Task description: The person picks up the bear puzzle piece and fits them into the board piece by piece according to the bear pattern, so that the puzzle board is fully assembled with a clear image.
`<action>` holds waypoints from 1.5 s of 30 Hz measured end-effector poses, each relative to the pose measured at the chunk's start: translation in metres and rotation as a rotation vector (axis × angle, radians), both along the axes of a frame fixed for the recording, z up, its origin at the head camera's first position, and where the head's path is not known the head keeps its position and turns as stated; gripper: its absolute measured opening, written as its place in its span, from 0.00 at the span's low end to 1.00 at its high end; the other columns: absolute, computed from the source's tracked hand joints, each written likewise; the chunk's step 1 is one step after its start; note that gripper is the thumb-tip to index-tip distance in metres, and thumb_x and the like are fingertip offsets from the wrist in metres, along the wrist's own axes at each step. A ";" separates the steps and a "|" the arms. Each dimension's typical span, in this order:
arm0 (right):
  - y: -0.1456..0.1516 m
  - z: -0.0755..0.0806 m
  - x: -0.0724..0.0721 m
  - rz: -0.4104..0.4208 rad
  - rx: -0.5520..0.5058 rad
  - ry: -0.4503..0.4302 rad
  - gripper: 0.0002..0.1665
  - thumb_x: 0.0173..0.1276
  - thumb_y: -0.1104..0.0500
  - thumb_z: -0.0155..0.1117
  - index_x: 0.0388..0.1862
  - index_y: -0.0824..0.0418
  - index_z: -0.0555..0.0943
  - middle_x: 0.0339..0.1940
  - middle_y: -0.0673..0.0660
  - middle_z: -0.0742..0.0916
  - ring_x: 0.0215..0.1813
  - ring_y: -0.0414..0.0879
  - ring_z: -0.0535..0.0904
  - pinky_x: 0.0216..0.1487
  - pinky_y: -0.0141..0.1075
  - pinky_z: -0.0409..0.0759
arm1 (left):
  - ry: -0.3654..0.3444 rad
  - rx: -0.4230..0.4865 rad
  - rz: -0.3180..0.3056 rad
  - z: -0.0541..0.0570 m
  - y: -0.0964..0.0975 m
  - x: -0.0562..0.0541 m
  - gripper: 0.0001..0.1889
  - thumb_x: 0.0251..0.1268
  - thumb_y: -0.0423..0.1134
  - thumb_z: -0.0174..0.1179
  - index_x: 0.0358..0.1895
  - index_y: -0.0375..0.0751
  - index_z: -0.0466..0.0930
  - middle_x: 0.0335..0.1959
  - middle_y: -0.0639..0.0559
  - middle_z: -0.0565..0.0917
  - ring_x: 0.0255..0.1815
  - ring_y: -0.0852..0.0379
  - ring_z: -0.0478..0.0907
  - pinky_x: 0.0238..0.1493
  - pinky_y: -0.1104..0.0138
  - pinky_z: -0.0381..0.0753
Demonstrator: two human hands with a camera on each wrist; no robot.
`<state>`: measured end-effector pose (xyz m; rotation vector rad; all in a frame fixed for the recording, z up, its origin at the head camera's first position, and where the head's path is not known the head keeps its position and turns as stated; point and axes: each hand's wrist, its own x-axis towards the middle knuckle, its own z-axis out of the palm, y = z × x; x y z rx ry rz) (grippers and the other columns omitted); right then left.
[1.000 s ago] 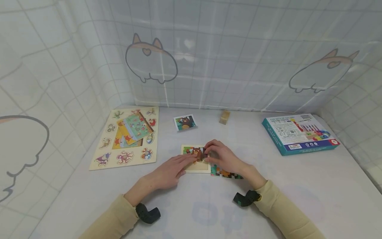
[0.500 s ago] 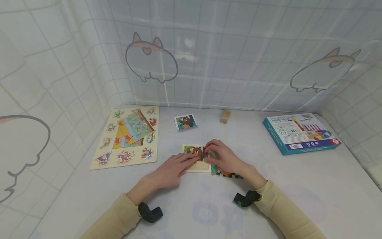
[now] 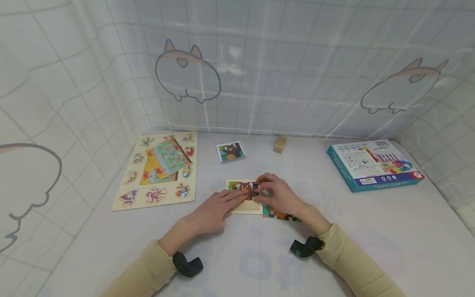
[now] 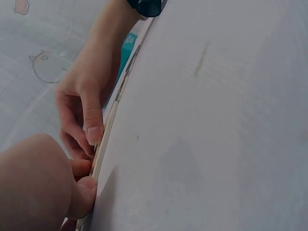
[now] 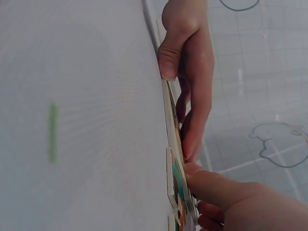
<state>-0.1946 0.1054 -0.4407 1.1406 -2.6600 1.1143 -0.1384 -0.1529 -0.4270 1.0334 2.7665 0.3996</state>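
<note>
A small wooden puzzle tray (image 3: 246,211) lies flat in the middle of the table, its upper part filled with a brown bear picture (image 3: 245,189). My left hand (image 3: 211,211) reaches in from the left; its extended fingers press on the picture while its thumb (image 4: 85,188) sits at the tray's near edge. At the upper right of the picture, my right hand (image 3: 280,196) curls its fingers and thumb around a dark puzzle piece (image 3: 255,188), mostly covered by the fingertips. More puzzle pieces (image 3: 275,213) lie beside the tray, partly under the right hand.
A wooden animal board (image 3: 122,198) with picture cards (image 3: 170,159) on top is at the left. Behind the tray are a bear card (image 3: 231,152) and a small wooden block (image 3: 280,144). A teal-edged box (image 3: 375,167) lies at the right, and a tiled curtain (image 3: 289,82) hangs behind.
The left hand has shifted very slightly to the right over the bear picture. The right hand stays almost in place at the tray's upper right.
</note>
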 end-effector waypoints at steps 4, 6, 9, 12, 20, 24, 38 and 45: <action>0.001 0.001 0.000 0.013 -0.011 -0.010 0.03 0.63 0.61 0.74 0.34 0.60 0.89 0.52 0.58 0.83 0.55 0.51 0.79 0.55 0.48 0.80 | -0.001 -0.014 -0.009 0.000 0.001 0.000 0.34 0.72 0.32 0.50 0.79 0.57 0.57 0.80 0.59 0.58 0.77 0.49 0.58 0.74 0.47 0.63; 0.001 0.001 -0.001 0.019 -0.015 -0.015 0.03 0.63 0.61 0.74 0.35 0.60 0.90 0.52 0.58 0.83 0.55 0.52 0.79 0.55 0.48 0.80 | -0.001 -0.016 -0.012 0.000 0.001 0.000 0.34 0.73 0.32 0.49 0.79 0.58 0.56 0.80 0.59 0.58 0.77 0.49 0.58 0.74 0.46 0.63; 0.002 0.001 -0.001 0.022 -0.021 -0.026 0.03 0.63 0.62 0.74 0.35 0.60 0.90 0.53 0.58 0.83 0.55 0.52 0.79 0.54 0.47 0.80 | 0.003 -0.021 -0.018 0.001 0.001 0.001 0.34 0.74 0.32 0.48 0.80 0.58 0.55 0.80 0.60 0.57 0.77 0.50 0.58 0.73 0.45 0.63; 0.002 0.000 -0.001 0.019 -0.028 -0.038 0.03 0.63 0.62 0.74 0.36 0.59 0.90 0.53 0.58 0.83 0.55 0.51 0.79 0.54 0.47 0.80 | 0.004 -0.019 -0.020 0.001 0.001 0.001 0.34 0.73 0.31 0.47 0.80 0.58 0.55 0.80 0.62 0.56 0.77 0.50 0.57 0.73 0.44 0.63; 0.003 0.001 -0.002 0.025 -0.047 -0.035 0.04 0.64 0.65 0.72 0.37 0.60 0.90 0.52 0.58 0.83 0.56 0.53 0.79 0.55 0.48 0.80 | 0.021 -0.023 -0.052 0.002 0.002 0.002 0.44 0.61 0.24 0.51 0.80 0.60 0.54 0.81 0.62 0.53 0.78 0.50 0.55 0.72 0.42 0.63; 0.003 0.002 -0.002 0.026 -0.051 -0.055 0.04 0.64 0.64 0.72 0.38 0.60 0.90 0.53 0.58 0.83 0.56 0.52 0.79 0.55 0.48 0.80 | 0.017 -0.017 -0.054 0.003 0.003 0.001 0.41 0.65 0.26 0.50 0.80 0.59 0.54 0.81 0.62 0.54 0.77 0.50 0.56 0.71 0.42 0.64; 0.010 0.005 0.011 -0.022 -0.021 -0.085 0.16 0.69 0.60 0.69 0.54 0.61 0.83 0.56 0.54 0.84 0.61 0.50 0.79 0.65 0.50 0.76 | 0.024 -0.014 -0.051 0.001 0.005 0.002 0.44 0.61 0.23 0.52 0.80 0.58 0.54 0.81 0.64 0.53 0.77 0.52 0.55 0.70 0.43 0.64; 0.035 0.002 0.017 -0.014 -0.003 -0.143 0.12 0.64 0.54 0.74 0.45 0.53 0.84 0.54 0.49 0.83 0.59 0.44 0.78 0.64 0.47 0.78 | 0.016 -0.015 -0.043 0.002 0.003 0.002 0.45 0.59 0.22 0.52 0.80 0.59 0.54 0.81 0.65 0.52 0.76 0.53 0.55 0.72 0.42 0.62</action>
